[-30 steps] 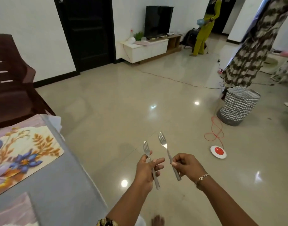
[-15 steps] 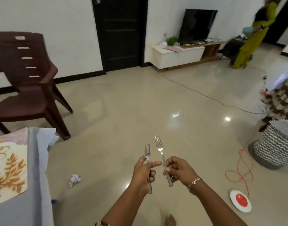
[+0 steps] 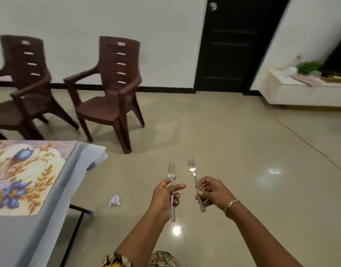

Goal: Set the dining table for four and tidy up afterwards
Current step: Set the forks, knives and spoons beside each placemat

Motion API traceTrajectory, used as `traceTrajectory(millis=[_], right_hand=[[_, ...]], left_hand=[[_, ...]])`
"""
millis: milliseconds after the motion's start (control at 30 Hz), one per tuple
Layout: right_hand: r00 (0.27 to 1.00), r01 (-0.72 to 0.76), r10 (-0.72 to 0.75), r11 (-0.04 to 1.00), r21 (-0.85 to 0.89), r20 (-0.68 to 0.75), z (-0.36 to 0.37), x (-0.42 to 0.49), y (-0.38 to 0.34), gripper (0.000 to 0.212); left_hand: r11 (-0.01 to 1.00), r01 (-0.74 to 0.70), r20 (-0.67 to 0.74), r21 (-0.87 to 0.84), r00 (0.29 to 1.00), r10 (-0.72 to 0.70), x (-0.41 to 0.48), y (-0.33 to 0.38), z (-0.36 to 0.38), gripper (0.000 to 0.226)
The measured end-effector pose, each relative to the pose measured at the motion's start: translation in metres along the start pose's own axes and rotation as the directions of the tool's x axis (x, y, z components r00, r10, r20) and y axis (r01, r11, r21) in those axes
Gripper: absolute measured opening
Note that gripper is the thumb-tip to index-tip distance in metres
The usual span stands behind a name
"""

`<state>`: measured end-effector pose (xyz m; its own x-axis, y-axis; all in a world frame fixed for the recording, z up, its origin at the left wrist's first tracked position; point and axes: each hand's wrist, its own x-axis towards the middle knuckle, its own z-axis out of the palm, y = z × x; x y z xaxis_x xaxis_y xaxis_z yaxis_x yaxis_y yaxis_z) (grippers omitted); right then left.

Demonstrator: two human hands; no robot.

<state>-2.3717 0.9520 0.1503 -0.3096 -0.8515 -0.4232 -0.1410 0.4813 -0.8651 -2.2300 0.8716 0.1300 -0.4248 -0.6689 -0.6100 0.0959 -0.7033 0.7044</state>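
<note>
My left hand (image 3: 165, 197) grips a steel fork (image 3: 172, 174) by its handle, tines up. My right hand (image 3: 214, 191) pinches a second steel fork (image 3: 192, 170), tines up and leaning slightly left. Both forks hang over the floor, to the right of the dining table (image 3: 17, 234). The table has a grey-blue cover and a floral placemat (image 3: 21, 176) near its corner.
Two dark brown plastic armchairs (image 3: 111, 93) stand by the far wall, behind the table. A crumpled paper scrap (image 3: 115, 201) lies on the tiled floor near the table corner. A black door (image 3: 237, 45) and a low white cabinet (image 3: 304, 93) are at the right.
The view has swung left: the chairs and more of the table have come in, the basket and red disc have gone out. Both hands still hold their forks, now a little further apart.
</note>
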Motion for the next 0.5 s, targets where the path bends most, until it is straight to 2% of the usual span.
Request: traceTrajectory(millis=[233, 500], right_hand=[[0.970, 0.096, -0.066, 0.988, -0.121, 0.233, 0.019, 0.154, -0.068, 0.018], [0.877, 0.237, -0.100, 0.941, -0.242, 0.469, 0.071, 0.319, -0.184, 0.017]], left_hand=[[0.979, -0.121, -0.177, -0.162, 0.980, 0.092, 0.098, 0.076, -0.033, 0.025], [0.937, -0.260, -0.340, -0.235, 0.925, 0.171, 0.188, 0.218, -0.079, 0.018]])
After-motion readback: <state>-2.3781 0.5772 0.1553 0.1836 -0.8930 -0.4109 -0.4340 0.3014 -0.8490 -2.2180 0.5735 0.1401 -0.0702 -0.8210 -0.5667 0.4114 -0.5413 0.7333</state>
